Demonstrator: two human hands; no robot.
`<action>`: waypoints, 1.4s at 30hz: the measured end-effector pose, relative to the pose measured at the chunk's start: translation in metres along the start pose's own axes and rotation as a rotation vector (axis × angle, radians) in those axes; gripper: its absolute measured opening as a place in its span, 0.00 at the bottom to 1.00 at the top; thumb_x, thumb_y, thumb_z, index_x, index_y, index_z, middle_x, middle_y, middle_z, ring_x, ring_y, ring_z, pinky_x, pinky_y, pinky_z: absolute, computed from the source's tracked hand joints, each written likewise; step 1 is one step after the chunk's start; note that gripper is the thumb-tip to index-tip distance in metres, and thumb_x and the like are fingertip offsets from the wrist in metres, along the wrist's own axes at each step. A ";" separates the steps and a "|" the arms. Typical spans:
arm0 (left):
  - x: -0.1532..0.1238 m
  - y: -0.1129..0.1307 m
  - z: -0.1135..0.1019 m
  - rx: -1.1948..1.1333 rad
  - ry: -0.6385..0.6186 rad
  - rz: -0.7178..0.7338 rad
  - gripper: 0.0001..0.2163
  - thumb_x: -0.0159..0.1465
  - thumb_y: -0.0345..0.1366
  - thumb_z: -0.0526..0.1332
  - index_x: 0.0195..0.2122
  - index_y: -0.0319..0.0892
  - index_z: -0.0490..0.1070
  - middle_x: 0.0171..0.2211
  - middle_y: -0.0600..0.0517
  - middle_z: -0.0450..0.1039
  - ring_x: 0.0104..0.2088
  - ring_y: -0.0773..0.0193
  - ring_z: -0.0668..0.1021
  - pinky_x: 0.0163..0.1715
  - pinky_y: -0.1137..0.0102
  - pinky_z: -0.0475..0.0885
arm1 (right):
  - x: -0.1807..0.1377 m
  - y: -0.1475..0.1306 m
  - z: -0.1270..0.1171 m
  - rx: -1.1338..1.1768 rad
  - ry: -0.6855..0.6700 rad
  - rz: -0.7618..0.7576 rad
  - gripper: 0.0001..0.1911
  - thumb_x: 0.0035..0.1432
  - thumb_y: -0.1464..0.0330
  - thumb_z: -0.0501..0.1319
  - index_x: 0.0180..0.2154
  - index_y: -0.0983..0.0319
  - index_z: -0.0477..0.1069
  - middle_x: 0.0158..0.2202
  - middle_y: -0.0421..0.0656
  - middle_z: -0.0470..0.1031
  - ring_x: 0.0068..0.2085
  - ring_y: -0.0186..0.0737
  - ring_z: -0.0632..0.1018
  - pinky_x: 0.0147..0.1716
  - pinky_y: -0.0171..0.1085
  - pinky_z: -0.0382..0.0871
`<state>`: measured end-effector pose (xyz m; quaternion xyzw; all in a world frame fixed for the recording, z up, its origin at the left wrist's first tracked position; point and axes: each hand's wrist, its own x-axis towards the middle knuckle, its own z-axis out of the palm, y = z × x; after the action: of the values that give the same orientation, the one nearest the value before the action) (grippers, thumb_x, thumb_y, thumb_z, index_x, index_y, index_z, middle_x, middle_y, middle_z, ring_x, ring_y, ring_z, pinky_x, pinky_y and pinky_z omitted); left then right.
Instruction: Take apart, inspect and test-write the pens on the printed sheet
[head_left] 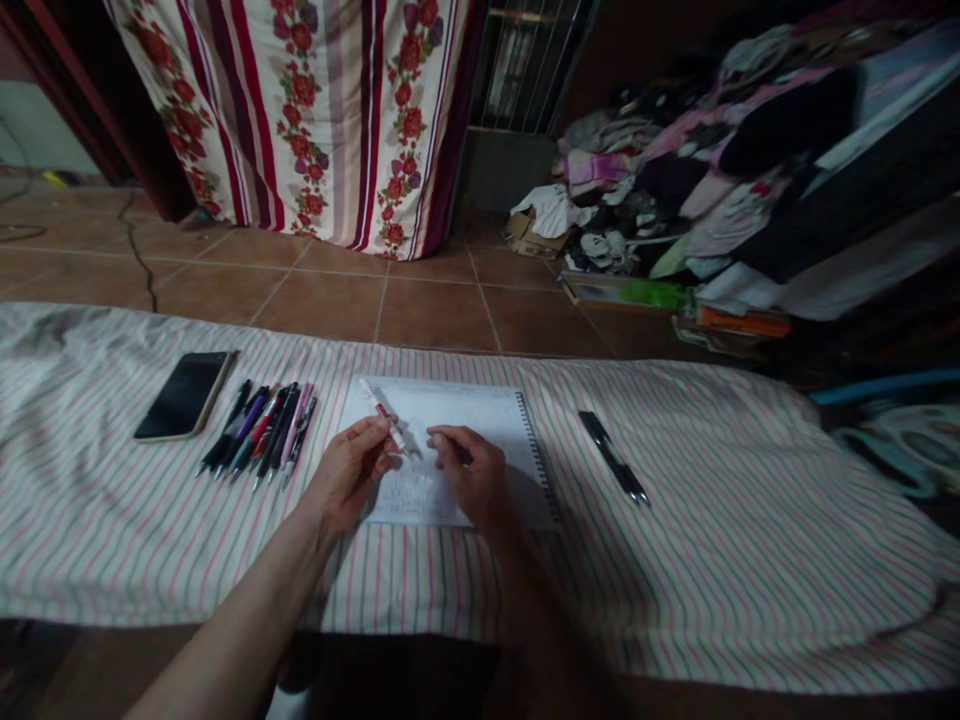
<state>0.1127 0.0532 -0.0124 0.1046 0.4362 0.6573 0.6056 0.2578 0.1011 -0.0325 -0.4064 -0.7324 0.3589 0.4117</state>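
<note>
A white pen with a red band is pinched between the thumb and fingers of my left hand. It slants over an open spiral notebook, its tip pointing down toward the page. Faint handwriting shows on the paper. Just to the right, my right hand hovers over the same page with fingers curled and thumb close to the index fingertip. I see nothing between them. Two black pens lie side by side on the striped cloth, right of the notebook.
Several pens in mixed colours lie in a row left of the notebook. A dark-screened phone rests beyond them. The striped cloth covers the surface. Past it are floor tiles, a flowered curtain and heaped clothes.
</note>
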 end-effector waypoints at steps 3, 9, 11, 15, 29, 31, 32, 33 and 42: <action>-0.001 -0.002 0.005 -0.054 0.017 0.014 0.01 0.56 0.26 0.60 0.29 0.35 0.71 0.23 0.53 0.70 0.21 0.74 0.72 0.18 0.82 0.68 | 0.000 0.001 0.000 0.089 -0.015 0.066 0.09 0.55 0.66 0.55 0.34 0.60 0.73 0.28 0.41 0.76 0.24 0.32 0.74 0.26 0.31 0.69; -0.001 -0.008 0.014 -0.093 0.037 0.073 0.05 0.57 0.23 0.58 0.32 0.37 0.70 0.25 0.53 0.73 0.24 0.71 0.76 0.20 0.82 0.71 | 0.001 0.005 -0.001 0.311 -0.034 0.214 0.11 0.52 0.64 0.57 0.36 0.62 0.73 0.29 0.42 0.77 0.23 0.31 0.73 0.21 0.29 0.65; -0.001 -0.010 0.016 -0.105 0.044 0.089 0.05 0.56 0.23 0.58 0.32 0.37 0.70 0.26 0.52 0.73 0.27 0.70 0.77 0.24 0.80 0.73 | 0.002 0.004 -0.001 0.398 -0.055 0.275 0.12 0.49 0.64 0.58 0.36 0.62 0.72 0.26 0.41 0.76 0.23 0.31 0.73 0.19 0.29 0.64; -0.001 -0.016 0.022 -0.112 0.075 0.084 0.06 0.55 0.21 0.59 0.31 0.37 0.70 0.26 0.53 0.73 0.28 0.71 0.77 0.27 0.80 0.74 | 0.002 -0.001 -0.001 0.531 -0.038 0.368 0.13 0.45 0.64 0.63 0.34 0.63 0.73 0.21 0.38 0.72 0.22 0.30 0.70 0.20 0.29 0.63; -0.013 -0.011 0.017 0.359 -0.290 0.145 0.15 0.56 0.40 0.63 0.41 0.34 0.74 0.36 0.42 0.77 0.40 0.59 0.76 0.38 0.70 0.68 | 0.008 0.003 -0.023 0.779 0.159 0.458 0.13 0.43 0.64 0.66 0.33 0.62 0.72 0.19 0.34 0.65 0.21 0.26 0.63 0.23 0.30 0.56; -0.013 -0.005 0.014 0.413 -0.348 0.118 0.16 0.56 0.40 0.62 0.43 0.35 0.74 0.36 0.42 0.77 0.39 0.58 0.76 0.37 0.69 0.67 | 0.008 0.003 -0.025 0.804 0.136 0.443 0.13 0.42 0.65 0.66 0.33 0.62 0.72 0.19 0.33 0.64 0.21 0.26 0.63 0.23 0.30 0.55; -0.012 -0.003 0.011 0.416 -0.389 0.095 0.17 0.57 0.42 0.62 0.44 0.36 0.74 0.37 0.42 0.77 0.39 0.58 0.76 0.37 0.68 0.67 | 0.008 0.003 -0.026 0.814 0.122 0.437 0.13 0.42 0.65 0.66 0.33 0.61 0.72 0.19 0.33 0.64 0.21 0.27 0.63 0.23 0.30 0.55; -0.010 0.000 0.009 0.425 -0.428 0.070 0.17 0.57 0.43 0.61 0.44 0.37 0.74 0.37 0.43 0.77 0.39 0.58 0.76 0.36 0.68 0.67 | 0.007 0.003 -0.026 0.823 0.112 0.430 0.13 0.42 0.65 0.66 0.33 0.61 0.72 0.19 0.33 0.64 0.22 0.26 0.62 0.23 0.30 0.54; -0.005 0.010 -0.003 0.556 -0.555 -0.011 0.18 0.57 0.39 0.62 0.47 0.38 0.71 0.35 0.45 0.75 0.33 0.63 0.74 0.30 0.70 0.66 | 0.005 0.002 -0.029 0.813 0.087 0.352 0.15 0.45 0.67 0.64 0.38 0.60 0.71 0.27 0.37 0.70 0.23 0.26 0.62 0.23 0.31 0.55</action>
<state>0.1048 0.0483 -0.0056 0.4362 0.4177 0.4574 0.6527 0.2829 0.1125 -0.0213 -0.3447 -0.4337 0.6648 0.5011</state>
